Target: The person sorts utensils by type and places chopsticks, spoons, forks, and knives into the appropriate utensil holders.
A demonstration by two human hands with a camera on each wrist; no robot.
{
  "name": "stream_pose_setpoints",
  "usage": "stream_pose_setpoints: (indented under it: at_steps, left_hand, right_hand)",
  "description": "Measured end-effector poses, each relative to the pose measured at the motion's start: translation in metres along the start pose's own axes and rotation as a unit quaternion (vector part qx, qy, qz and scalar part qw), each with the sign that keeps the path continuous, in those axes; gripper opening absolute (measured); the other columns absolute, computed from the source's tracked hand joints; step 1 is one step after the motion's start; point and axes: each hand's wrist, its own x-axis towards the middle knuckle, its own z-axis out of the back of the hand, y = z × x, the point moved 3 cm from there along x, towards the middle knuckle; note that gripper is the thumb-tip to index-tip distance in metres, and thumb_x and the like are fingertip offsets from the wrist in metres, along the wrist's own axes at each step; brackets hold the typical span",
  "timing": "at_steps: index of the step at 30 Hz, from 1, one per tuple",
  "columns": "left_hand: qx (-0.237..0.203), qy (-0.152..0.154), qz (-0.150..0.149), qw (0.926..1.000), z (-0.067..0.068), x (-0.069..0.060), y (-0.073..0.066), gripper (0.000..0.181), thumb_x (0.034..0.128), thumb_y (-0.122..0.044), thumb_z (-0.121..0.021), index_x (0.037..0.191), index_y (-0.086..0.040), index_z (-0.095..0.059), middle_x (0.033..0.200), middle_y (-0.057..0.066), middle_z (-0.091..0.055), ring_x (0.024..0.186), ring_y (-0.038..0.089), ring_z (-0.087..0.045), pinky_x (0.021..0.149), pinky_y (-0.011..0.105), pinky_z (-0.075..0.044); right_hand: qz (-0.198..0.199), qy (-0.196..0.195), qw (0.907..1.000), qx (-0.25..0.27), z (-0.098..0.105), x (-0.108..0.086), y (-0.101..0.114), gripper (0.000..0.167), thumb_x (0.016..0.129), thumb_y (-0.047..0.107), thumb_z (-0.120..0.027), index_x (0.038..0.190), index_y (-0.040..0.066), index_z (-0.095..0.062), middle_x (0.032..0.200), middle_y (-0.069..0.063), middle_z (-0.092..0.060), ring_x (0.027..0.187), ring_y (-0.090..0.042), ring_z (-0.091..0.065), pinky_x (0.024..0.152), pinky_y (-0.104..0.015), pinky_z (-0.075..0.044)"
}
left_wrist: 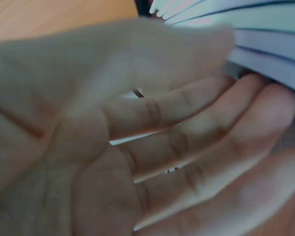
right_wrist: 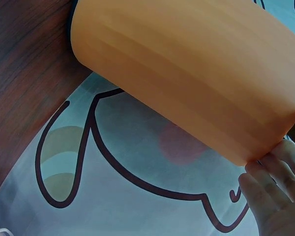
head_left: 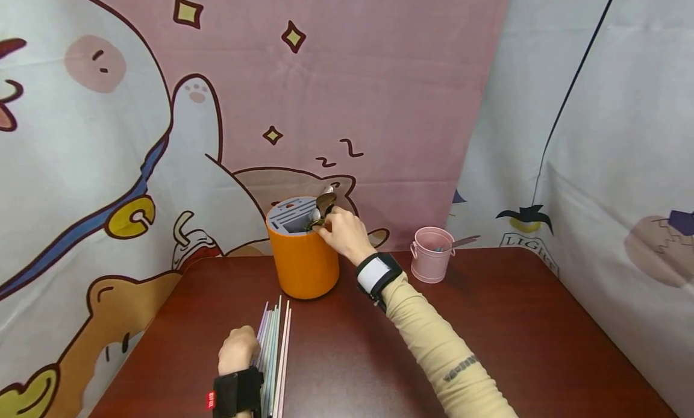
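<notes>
An orange cylindrical cutlery holder stands upright near the back of the table, with a grey slotted top. Metal spoons, including one with a dark golden bowl, stick up at its right side. My right hand pinches at the spoons there; its thumb contact is hidden. In the right wrist view its fingers lie against the holder's rim. A bundle of pastel chopsticks lies lengthwise on the table. My left hand rests along their left side, fingers loosely bent, touching the edge of the chopsticks.
A small pink bucket stands to the right of the holder, with a utensil handle leaning out over its rim. Behind the brown table hangs a printed cloth with cartoon animals.
</notes>
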Motion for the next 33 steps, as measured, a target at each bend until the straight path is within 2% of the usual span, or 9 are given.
stream_pose_setpoints:
  at_steps: [4,11,16,19,21,24,28,33]
  left_hand:
    - [0.005,-0.004,0.006,1.0000,-0.003,0.002,0.001,0.013,0.0742,0.008,-0.054,0.085,0.008,-0.062,0.075,0.017,-0.055,0.066,0.028,-0.048,0.060,0.043,-0.044]
    - [0.008,-0.001,0.011,0.9999,-0.002,0.005,0.001,0.012,0.0720,0.007,-0.055,0.082,0.006,-0.063,0.076,0.016,-0.058,0.066,0.027,-0.049,0.060,0.043,-0.046]
    - [0.025,0.010,0.023,0.9994,-0.005,0.009,0.003,0.020,0.0677,-0.001,-0.071,0.085,0.007,-0.067,0.084,0.025,-0.065,0.075,0.034,-0.062,0.065,0.049,-0.052]
    - [0.033,0.019,0.030,0.9988,-0.007,0.011,0.004,0.029,0.0644,-0.006,-0.078,0.086,0.008,-0.067,0.090,0.030,-0.065,0.081,0.041,-0.064,0.069,0.051,-0.053]
    - [0.037,0.022,0.031,0.9986,-0.008,0.012,0.004,0.029,0.0649,-0.008,-0.077,0.087,0.008,-0.066,0.091,0.031,-0.065,0.083,0.043,-0.064,0.070,0.051,-0.053]
    - [0.036,0.024,0.022,0.9988,-0.008,0.011,0.003,0.020,0.0657,-0.007,-0.074,0.079,0.006,-0.065,0.082,0.025,-0.064,0.075,0.036,-0.062,0.066,0.045,-0.052]
    - [0.019,0.009,-0.004,0.9998,-0.002,0.006,0.005,0.016,0.0678,-0.008,-0.070,0.072,0.005,-0.063,0.073,0.019,-0.061,0.067,0.031,-0.056,0.060,0.043,-0.049]
    - [-0.011,-0.050,-0.039,0.9979,0.014,0.001,0.005,0.021,0.0721,-0.008,-0.071,0.081,0.009,-0.063,0.075,0.024,-0.063,0.068,0.037,-0.061,0.060,0.049,-0.049]
  right_hand:
    - [-0.002,-0.002,1.0000,0.000,0.001,0.000,0.001,0.029,0.086,0.040,-0.067,0.090,0.013,-0.074,0.089,-0.001,-0.062,0.079,-0.021,-0.065,0.063,-0.036,-0.054]
    - [-0.008,0.000,1.0000,-0.003,0.002,0.002,0.001,0.029,0.087,0.041,-0.066,0.092,0.013,-0.074,0.092,-0.002,-0.063,0.083,-0.023,-0.066,0.064,-0.038,-0.055]
    - [-0.008,0.003,1.0000,-0.001,0.001,0.002,0.003,0.029,0.087,0.041,-0.066,0.092,0.013,-0.074,0.092,-0.002,-0.063,0.082,-0.023,-0.066,0.064,-0.038,-0.055]
    - [-0.008,0.003,1.0000,0.001,0.001,0.001,0.003,0.028,0.087,0.040,-0.066,0.091,0.013,-0.074,0.092,-0.002,-0.063,0.082,-0.023,-0.066,0.064,-0.039,-0.055]
    - [-0.010,0.004,0.9999,0.001,0.001,0.001,0.003,0.028,0.087,0.040,-0.066,0.090,0.013,-0.074,0.093,-0.002,-0.063,0.082,-0.023,-0.065,0.064,-0.038,-0.055]
    - [-0.014,0.005,0.9999,0.000,0.001,0.001,0.003,0.028,0.087,0.041,-0.066,0.090,0.014,-0.074,0.092,-0.002,-0.063,0.082,-0.023,-0.065,0.064,-0.038,-0.055]
    - [-0.017,0.008,0.9998,-0.001,0.000,0.000,0.002,0.029,0.087,0.042,-0.066,0.089,0.014,-0.074,0.090,-0.001,-0.062,0.080,-0.022,-0.065,0.063,-0.037,-0.054]
    - [-0.018,0.008,0.9998,-0.004,0.000,0.000,0.001,0.029,0.087,0.042,-0.066,0.090,0.014,-0.074,0.091,-0.001,-0.063,0.081,-0.022,-0.065,0.063,-0.038,-0.054]
